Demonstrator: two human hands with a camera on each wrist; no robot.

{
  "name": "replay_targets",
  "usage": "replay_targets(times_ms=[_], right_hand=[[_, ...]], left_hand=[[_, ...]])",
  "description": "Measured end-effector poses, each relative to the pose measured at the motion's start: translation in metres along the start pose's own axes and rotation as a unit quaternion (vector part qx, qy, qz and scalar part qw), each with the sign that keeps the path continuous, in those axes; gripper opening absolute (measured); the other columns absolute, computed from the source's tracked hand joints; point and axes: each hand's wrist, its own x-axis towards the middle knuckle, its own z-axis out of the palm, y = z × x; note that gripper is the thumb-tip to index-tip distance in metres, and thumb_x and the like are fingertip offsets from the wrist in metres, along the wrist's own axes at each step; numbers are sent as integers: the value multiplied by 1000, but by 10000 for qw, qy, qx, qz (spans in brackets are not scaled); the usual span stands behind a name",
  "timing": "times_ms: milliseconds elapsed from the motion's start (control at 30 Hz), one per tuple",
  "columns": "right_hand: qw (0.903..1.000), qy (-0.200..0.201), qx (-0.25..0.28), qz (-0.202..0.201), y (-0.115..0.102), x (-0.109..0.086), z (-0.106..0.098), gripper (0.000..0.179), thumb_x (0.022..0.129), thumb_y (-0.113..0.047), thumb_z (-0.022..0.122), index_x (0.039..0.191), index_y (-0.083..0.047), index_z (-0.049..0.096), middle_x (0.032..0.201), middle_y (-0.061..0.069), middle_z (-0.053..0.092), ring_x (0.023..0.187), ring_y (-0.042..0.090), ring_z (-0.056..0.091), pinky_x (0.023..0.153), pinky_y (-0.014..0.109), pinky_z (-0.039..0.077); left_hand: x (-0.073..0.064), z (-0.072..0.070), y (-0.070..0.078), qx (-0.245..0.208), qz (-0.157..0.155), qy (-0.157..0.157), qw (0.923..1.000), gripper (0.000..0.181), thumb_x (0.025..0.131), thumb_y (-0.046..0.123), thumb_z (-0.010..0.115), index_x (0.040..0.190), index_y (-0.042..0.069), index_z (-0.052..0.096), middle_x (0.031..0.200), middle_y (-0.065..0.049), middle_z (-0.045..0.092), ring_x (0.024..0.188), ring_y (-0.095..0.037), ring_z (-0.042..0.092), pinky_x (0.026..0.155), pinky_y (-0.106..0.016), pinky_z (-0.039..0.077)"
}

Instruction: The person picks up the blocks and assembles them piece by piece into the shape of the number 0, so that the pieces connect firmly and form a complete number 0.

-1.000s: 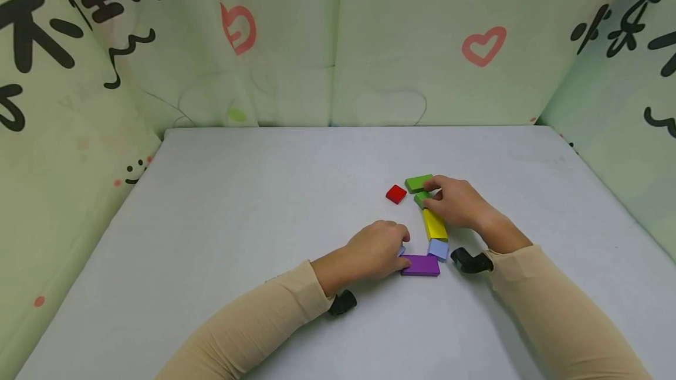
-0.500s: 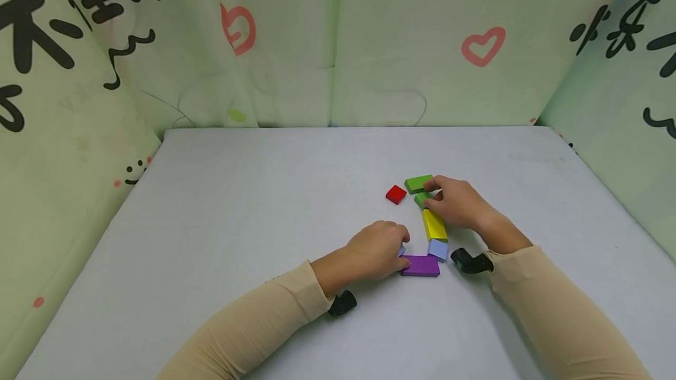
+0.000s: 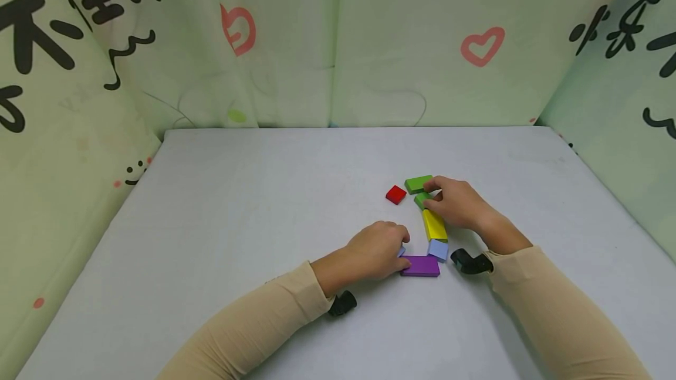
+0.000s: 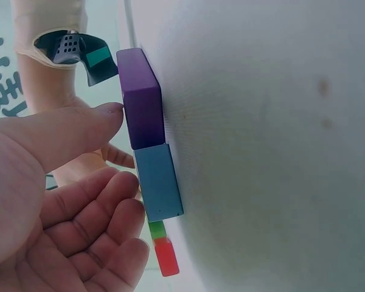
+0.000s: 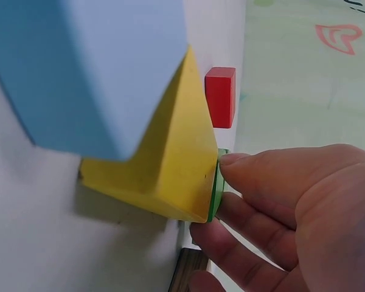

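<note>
My left hand (image 3: pixel 374 249) lies over the near end of a curved line of toy blocks. Its thumb touches a purple block (image 3: pixel 421 267), and its loosely bent fingers are beside a blue block (image 4: pixel 159 182) largely hidden from the head view. My right hand (image 3: pixel 455 201) pinches a small green block (image 3: pixel 421 200) between thumb and finger, at the end of a yellow block (image 3: pixel 435 226). A longer green block (image 3: pixel 417 184) lies just beyond, near the right index fingertip. Between yellow and purple sits a light blue block (image 3: pixel 438 250).
A red block (image 3: pixel 396 194) lies apart, left of the green ones. The white table (image 3: pixel 253 204) is bordered by printed pale green cloth (image 3: pixel 401 46) at back and sides. A dark striped piece (image 5: pixel 188 267) shows below the right fingers.
</note>
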Motion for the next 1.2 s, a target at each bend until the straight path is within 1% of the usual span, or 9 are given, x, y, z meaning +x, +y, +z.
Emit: replay_targets(times_ms=[233, 633, 1000, 1200], right_hand=[[10000, 13, -20, -17, 0, 0, 0, 42, 99, -16, 60, 133, 7, 53, 129, 25, 60, 103, 35, 61, 87, 44, 53], [10000, -2, -23, -4, -1, -1, 1, 42, 99, -16, 60, 134, 7, 53, 129, 24, 59, 106, 35, 61, 90, 45, 53], [10000, -7, -16, -20, -1, -2, 1, 41, 99, -16, 60, 133, 7, 54, 126, 24, 60, 104, 35, 61, 89, 46, 52], [10000, 45, -26, -73, 0, -3, 2, 41, 99, -16, 60, 132, 7, 54, 126, 24, 60, 103, 34, 61, 88, 45, 53]], left_hand=[[0, 0, 0, -43, -5, -15, 10000, 41, 88, 34, 79, 122, 12, 68, 105, 3, 68, 88, -8, 57, 77, -16, 48], [0, 0, -1, -18, 15, -37, 10000, 41, 89, 34, 78, 122, 11, 68, 106, 2, 68, 88, -9, 57, 77, -17, 48], [1, 1, -2, -11, 89, -16, 10000, 41, 89, 34, 78, 121, 10, 68, 106, 1, 68, 89, -10, 57, 78, -18, 48], [0, 0, -3, -51, 185, -6, 9998, 40, 89, 32, 78, 120, 9, 68, 104, 1, 68, 88, -10, 56, 78, -18, 48]])
